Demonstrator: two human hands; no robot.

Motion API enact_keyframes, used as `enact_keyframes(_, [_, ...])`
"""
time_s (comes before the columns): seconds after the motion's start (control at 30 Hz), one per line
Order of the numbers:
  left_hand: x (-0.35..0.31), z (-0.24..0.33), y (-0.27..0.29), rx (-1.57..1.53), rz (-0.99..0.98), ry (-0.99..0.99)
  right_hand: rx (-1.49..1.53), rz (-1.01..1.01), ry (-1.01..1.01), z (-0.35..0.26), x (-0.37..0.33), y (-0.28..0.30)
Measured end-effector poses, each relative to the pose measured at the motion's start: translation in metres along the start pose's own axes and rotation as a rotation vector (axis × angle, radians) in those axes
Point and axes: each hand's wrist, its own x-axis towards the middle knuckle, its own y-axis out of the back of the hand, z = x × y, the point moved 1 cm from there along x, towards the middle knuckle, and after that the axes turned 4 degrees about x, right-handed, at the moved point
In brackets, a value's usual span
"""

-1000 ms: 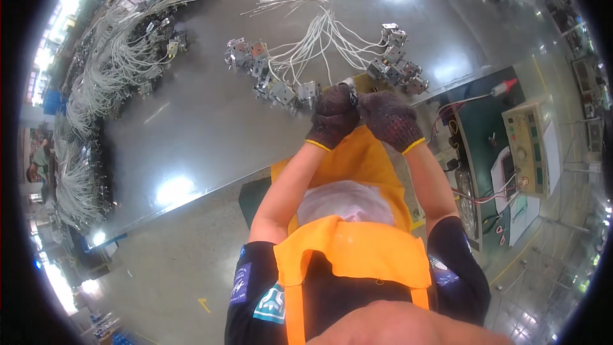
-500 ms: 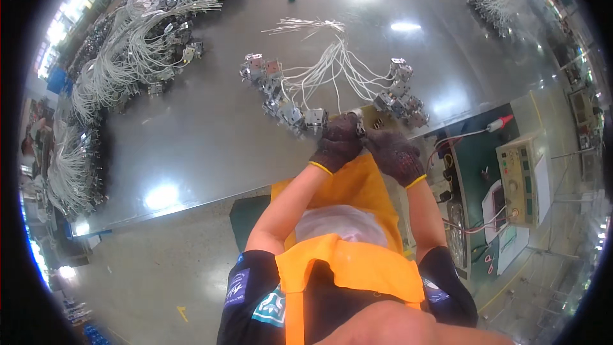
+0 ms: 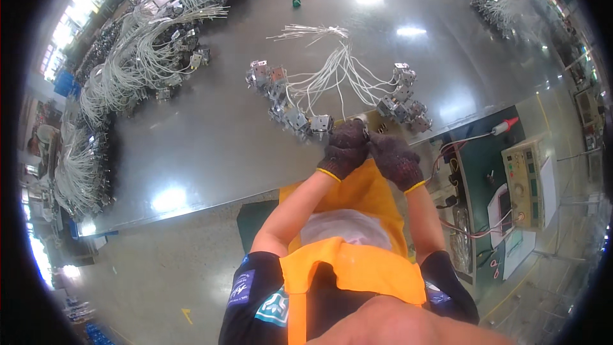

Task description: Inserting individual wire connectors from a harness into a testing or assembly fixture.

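Observation:
At the table's near edge, my left hand [image 3: 348, 148], in a dark knitted glove with a yellow cuff, closes around a small metal wired part that its fingers mostly hide. Against it presses my right hand [image 3: 394, 158], gloved the same way, its fingers bent onto the same part. A white wire runs up from there to a fanned bundle of white wires [image 3: 343, 67]. Boxy metal parts on these wires form a left row [image 3: 295, 118] and a right cluster [image 3: 407, 107]. Small brass-coloured pieces [image 3: 382, 128] lie just beyond my right hand.
Heaps of similar wired parts [image 3: 121, 80] cover the metal table's [image 3: 211, 134] left side; a smaller bunch [image 3: 498, 9] lies far right. A small green object [image 3: 296, 3] sits at the back. To my right stand a beige instrument [image 3: 523, 182], a red-tipped probe [image 3: 504, 126] and scissors [image 3: 495, 268].
The whole view has shifted slightly, moving the scene a little right and down. Both hands stay together on the small part; the wires and parts keep their arrangement.

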Motion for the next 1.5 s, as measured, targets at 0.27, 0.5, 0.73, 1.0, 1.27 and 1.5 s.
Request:
enact_keyframes(0.27, [-0.013,-0.012,0.052,1.434,-0.004,-0.438,0.855,-0.111,-0.481,-0.038,-0.020,0.040])
enact_keyframes(0.5, [0.015,-0.043,0.089,0.226,0.105,-0.063,1.215,0.114,-0.424,0.012,0.003,-0.006])
enact_keyframes(0.73, [-0.028,-0.007,0.015,0.093,0.152,0.048,1.067,0.226,-0.313,0.042,0.006,0.031])
enact_keyframes(1.0, [-0.018,0.003,0.016,-0.638,0.184,0.489,0.083,0.084,0.129,0.027,-0.006,0.036])
enact_keyframes(1.27, [-0.017,-0.007,-0.002,-0.112,0.204,0.230,0.173,-0.029,-0.084,-0.017,0.006,0.060])
enact_keyframes(1.5, [0.001,-0.030,-0.033,-0.233,-0.210,0.497,0.020,-0.019,0.002,-0.009,0.015,0.033])
